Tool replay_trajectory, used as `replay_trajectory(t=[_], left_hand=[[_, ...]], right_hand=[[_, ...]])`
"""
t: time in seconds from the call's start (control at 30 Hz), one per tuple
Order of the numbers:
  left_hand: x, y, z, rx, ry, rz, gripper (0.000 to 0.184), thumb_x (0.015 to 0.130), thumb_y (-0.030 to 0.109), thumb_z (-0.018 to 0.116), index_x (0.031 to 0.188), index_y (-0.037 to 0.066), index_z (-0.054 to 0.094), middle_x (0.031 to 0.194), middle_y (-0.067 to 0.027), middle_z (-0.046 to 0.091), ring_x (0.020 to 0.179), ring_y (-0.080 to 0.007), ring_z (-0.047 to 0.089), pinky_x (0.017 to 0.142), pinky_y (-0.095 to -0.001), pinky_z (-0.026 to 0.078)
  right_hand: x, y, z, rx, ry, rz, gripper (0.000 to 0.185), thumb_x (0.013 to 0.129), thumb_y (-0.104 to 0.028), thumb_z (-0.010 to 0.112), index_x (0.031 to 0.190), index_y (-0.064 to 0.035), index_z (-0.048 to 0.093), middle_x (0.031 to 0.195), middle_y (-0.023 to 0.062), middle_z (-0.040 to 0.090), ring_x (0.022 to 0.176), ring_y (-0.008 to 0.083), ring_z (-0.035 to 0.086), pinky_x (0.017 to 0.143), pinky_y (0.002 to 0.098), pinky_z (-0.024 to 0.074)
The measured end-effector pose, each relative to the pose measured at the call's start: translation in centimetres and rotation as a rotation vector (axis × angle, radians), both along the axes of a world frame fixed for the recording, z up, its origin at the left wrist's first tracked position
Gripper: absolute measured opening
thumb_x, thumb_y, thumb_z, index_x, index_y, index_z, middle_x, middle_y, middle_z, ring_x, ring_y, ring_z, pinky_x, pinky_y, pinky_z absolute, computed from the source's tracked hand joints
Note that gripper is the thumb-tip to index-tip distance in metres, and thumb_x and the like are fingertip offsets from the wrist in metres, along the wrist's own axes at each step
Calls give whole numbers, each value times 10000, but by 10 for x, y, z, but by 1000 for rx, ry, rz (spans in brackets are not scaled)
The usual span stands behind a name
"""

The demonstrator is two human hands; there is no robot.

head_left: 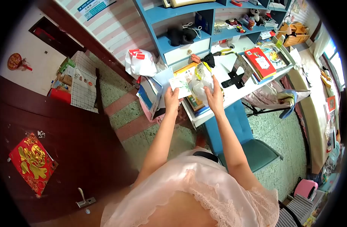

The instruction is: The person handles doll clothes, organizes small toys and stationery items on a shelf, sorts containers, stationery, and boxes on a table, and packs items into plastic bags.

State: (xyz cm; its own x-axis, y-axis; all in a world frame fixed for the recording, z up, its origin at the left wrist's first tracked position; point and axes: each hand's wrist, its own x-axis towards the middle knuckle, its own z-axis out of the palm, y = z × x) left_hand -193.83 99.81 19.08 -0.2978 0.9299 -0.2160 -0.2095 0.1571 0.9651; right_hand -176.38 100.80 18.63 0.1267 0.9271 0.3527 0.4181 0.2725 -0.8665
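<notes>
My left hand (171, 100) pinches the edge of a white sheet (180, 86) with a faint green picture on it. A crumpled clear plastic bag (200, 85) with yellow on its upper part is gripped in my right hand (216, 97), thumb on the near side. Both hands are over the left end of the white desk (234, 90). Below them lie books (198, 106), partly covered by the bag and the sheet. Just beyond the bag is a black object (208, 59); I cannot make out what it is.
A blue shelf unit (177, 14) rises behind the desk. A blue chair (230, 123) stands at its front. Left are a white bag (141, 62) and upright folders (151, 90). Red books (260, 60) lie on the right. A dark door (75, 151) is close on my left.
</notes>
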Motion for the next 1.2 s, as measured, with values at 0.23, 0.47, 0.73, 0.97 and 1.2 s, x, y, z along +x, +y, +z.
replay_trajectory(t=[0.23, 0.47, 0.73, 0.97, 1.2], left_hand=[[3, 72, -4, 2, 93, 75, 261, 901, 113, 490, 1156, 89, 442, 1083, -47, 569, 924, -141, 572, 690, -261, 475], [9, 130, -36, -26, 0, 55, 357, 838, 1, 510, 1171, 50, 389, 1048, -103, 578, 845, -168, 601, 608, -251, 496], [-2, 193, -103, -324, 491, -170, 529, 785, 105, 606, 1244, 8, 361, 1107, -207, 565, 946, -329, 597, 767, -397, 498], [-76, 132, 41, 126, 1276, 527, 1098, 572, 342, 813, 1401, 62, 150, 1380, -248, 233, 1291, -405, 194, 1038, -500, 176], [-235, 168, 4, 226, 546, 280, 360, 710, 155, 736, 980, -35, 593, 916, -119, 631, 830, -205, 598, 758, -309, 461]], right_hand=[[4, 64, -29, 9, -327, 45, 768, 705, -247, 696, 1342, -45, 318, 1322, 211, 366, 1197, 363, 386, 984, 405, 339], [18, 78, -78, -175, -492, 81, 147, 755, -141, 595, 881, -70, 621, 925, 113, 611, 883, 310, 566, 754, 403, 464], [57, 54, -35, -150, -404, -108, 82, 760, -63, 529, 805, -34, 591, 812, 148, 599, 784, 332, 578, 687, 410, 465], [61, 39, -9, -186, -300, -73, 77, 736, 8, 544, 809, -7, 563, 720, 142, 550, 678, 290, 549, 634, 347, 443], [30, 50, -2, -266, 115, 59, 80, 770, 3, 546, 849, 2, 533, 684, 24, 494, 640, 83, 460, 614, 225, 402]])
